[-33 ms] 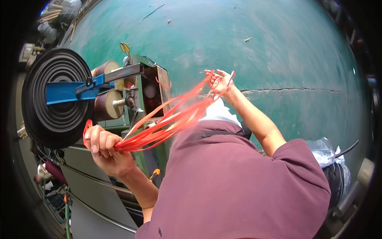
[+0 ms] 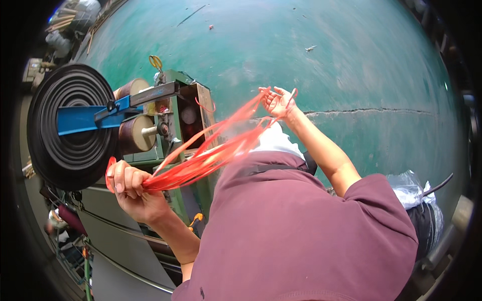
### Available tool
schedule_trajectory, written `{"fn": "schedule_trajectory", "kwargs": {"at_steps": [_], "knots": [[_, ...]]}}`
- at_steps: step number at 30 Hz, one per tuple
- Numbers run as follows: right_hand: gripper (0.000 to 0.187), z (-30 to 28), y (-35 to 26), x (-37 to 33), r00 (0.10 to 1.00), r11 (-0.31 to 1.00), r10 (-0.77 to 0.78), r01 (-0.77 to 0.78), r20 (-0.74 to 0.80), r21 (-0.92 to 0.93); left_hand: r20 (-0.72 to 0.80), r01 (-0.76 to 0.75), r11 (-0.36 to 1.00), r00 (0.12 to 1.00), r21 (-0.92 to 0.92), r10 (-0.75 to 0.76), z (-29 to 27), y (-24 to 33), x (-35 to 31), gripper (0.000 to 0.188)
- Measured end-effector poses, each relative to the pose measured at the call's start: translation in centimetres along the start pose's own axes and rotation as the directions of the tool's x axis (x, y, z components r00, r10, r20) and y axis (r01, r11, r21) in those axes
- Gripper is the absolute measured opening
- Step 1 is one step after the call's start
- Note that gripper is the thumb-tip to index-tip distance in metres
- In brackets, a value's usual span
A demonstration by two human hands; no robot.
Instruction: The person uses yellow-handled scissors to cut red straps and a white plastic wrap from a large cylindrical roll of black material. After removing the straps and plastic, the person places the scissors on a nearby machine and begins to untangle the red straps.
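Note:
My left hand [image 2: 133,185] is closed round one end of a bundle of red plastic ribbon [image 2: 201,168], a short red loop showing beyond the fist. From there the long flat strands stretch up and right, sagging slightly in the middle, to my right hand [image 2: 277,102]. That hand is turned palm up with its fingers half curled. Strands meet its fingertips, and one loops past the thumb and wrist. Motion smears the middle of the bundle, and how firmly the right fingers grip cannot be told.
Left of me stands a machine with a large black roll [image 2: 70,130] on a blue bracket [image 2: 88,118]. Beside it are two brown-rimmed spools [image 2: 136,134], yellow-handled scissors [image 2: 156,62] and an open box [image 2: 203,105]. Green floor [image 2: 351,60] lies ahead; a plastic bag [image 2: 406,190] is at right.
The ribbon strands have shifted slightly between my hands, the upper ones spreading a little apart from the lower ones. Both hands stay nearly in place.

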State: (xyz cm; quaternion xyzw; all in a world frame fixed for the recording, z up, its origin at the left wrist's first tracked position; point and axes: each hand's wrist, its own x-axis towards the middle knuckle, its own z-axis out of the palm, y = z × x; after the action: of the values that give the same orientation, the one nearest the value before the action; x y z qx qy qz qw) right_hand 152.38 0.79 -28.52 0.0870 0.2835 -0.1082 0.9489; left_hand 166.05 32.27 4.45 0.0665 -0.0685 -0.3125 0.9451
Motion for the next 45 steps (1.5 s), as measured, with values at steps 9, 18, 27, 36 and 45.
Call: {"fn": "schedule_trajectory", "kwargs": {"at_steps": [9, 18, 27, 36, 45], "knots": [[0.068, -4.2, -2.4, -3.0, 0.985, 0.976, -0.095, 0.121, -0.143, 0.181, -0.166, -0.010, 0.995, 0.986, 0.094, 0.025, -4.6, -2.1, 1.5, 0.015], [0.032, -4.1, -14.9, -4.1, 0.867, 0.879, -0.427, 0.465, -0.258, 0.107, -0.440, 0.160, 0.810, 0.888, 0.565, 0.132, -12.8, -9.0, 4.9, 0.039], [0.023, -4.5, -31.5, -15.3, 0.578, 0.648, -0.749, 0.741, -0.325, -0.175, -0.584, 0.448, 0.512, 0.800, 0.733, 0.137, -24.6, -19.2, 11.1, 0.045], [0.021, -7.2, -33.7, -16.0, 0.542, 0.594, -0.804, 0.758, -0.246, -0.270, -0.486, 0.386, -0.296, 0.686, 0.874, -0.541, -32.4, -30.1, 17.7, 0.072], [0.017, -1.7, -17.4, -4.2, 0.635, 0.433, -0.752, 0.274, -0.176, -0.859, -0.602, 0.262, -0.652, 0.706, 0.711, -0.373, -45.2, -25.4, 15.5, 0.043]]}}
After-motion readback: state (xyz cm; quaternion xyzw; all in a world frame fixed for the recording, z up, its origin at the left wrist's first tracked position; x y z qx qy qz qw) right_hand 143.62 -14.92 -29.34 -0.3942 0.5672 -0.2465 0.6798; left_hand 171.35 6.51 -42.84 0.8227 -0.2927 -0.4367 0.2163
